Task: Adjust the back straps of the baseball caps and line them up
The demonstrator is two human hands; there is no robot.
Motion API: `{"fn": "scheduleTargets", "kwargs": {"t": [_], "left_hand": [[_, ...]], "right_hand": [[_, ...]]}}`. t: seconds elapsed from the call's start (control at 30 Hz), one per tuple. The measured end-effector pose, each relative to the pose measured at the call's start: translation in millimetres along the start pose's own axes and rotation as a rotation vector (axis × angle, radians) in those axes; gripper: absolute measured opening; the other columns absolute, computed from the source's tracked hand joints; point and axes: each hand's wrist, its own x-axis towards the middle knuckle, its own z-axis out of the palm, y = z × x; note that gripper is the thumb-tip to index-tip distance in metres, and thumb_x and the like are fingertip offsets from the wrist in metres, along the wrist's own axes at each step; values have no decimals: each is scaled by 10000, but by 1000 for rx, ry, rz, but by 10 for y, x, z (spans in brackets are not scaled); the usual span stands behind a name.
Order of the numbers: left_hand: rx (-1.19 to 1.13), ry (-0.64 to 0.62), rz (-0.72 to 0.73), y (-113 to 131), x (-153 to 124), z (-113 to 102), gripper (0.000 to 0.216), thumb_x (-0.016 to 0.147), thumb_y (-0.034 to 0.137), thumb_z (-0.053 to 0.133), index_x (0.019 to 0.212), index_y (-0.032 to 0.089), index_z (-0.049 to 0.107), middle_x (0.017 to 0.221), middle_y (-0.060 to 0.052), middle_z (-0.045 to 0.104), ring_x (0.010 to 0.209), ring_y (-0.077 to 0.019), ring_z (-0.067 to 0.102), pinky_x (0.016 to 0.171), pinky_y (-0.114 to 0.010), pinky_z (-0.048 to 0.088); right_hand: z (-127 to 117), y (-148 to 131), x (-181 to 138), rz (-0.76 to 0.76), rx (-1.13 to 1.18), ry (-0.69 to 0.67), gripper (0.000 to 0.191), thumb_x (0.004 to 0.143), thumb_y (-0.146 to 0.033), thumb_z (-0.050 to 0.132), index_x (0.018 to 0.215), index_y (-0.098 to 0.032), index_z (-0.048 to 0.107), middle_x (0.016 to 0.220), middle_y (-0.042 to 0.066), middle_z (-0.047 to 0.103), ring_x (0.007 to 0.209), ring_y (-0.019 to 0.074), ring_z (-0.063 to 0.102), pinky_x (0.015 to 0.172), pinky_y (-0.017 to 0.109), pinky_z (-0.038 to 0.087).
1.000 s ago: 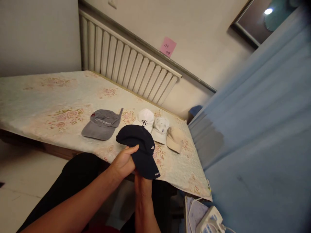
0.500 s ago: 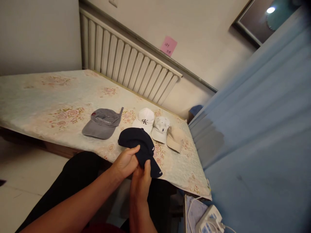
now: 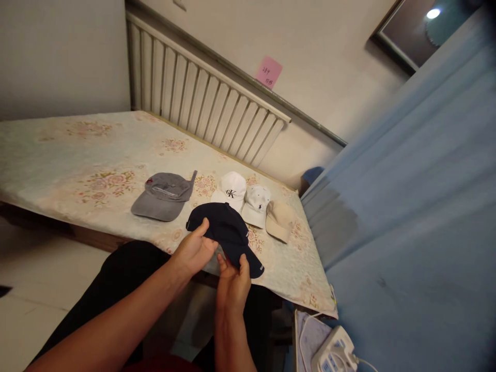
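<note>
A dark navy baseball cap (image 3: 222,225) is held up over the front edge of the bed, its brim pointing down to the right. My left hand (image 3: 196,248) grips the cap's lower rim near the back, thumb on the outside. My right hand (image 3: 234,274) pinches it beside the brim, with the thumb on top. Just behind lie a white cap with black letters (image 3: 228,188), partly covered by the navy one, a smaller white cap (image 3: 256,206) and a beige cap (image 3: 279,222). Off to the left rests a grey cap (image 3: 163,196) with its strap sticking up.
The caps lie on a bed with a flowered cover (image 3: 108,150). Behind it runs a radiator (image 3: 205,93) along the wall, under a pink note (image 3: 269,72). A blue curtain (image 3: 406,206) hangs at the right. A white power strip (image 3: 335,351) sits at lower right.
My hands have moved apart along the navy cap's rim, the left slightly left and the right slightly right. The cap has tipped a little, its brim shifting right and up.
</note>
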Motion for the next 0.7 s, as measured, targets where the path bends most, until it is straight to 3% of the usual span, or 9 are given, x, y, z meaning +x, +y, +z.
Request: {"fn": "scheduleTargets", "kwargs": {"t": [0.13,0.3,0.6,0.7], "left_hand": [[-50,-41,22,47,11,-16,453,964,314,403,1340,78,495,1117,-176,696,1043,-264,664,997,-414,480],[-149,-59,209,109,31,-12,426,977,199,357,1384,111,444,1150,-149,688,1079,-212,648,1049,-376,443],[-192,-52,200,199,-3,0,397,981,202,337,1325,97,504,1079,-142,715,1004,-204,682,973,-360,514],[-187,-74,211,207,-26,29,383,988,223,318,1255,77,550,1037,-134,728,988,-197,686,928,-339,540]], "right_hand": [[-19,-79,37,39,45,-11,281,814,-310,558,1028,-134,604,1012,106,712,918,227,683,943,494,496],[-36,-186,91,78,127,12,195,808,-269,548,961,-171,617,890,60,725,850,203,683,912,447,514],[-172,-266,199,71,202,-2,127,792,-235,567,888,-208,646,883,14,726,834,170,669,909,408,500],[-223,-291,227,64,196,-12,120,783,-233,573,873,-227,652,895,0,728,847,162,662,844,379,509]]}}
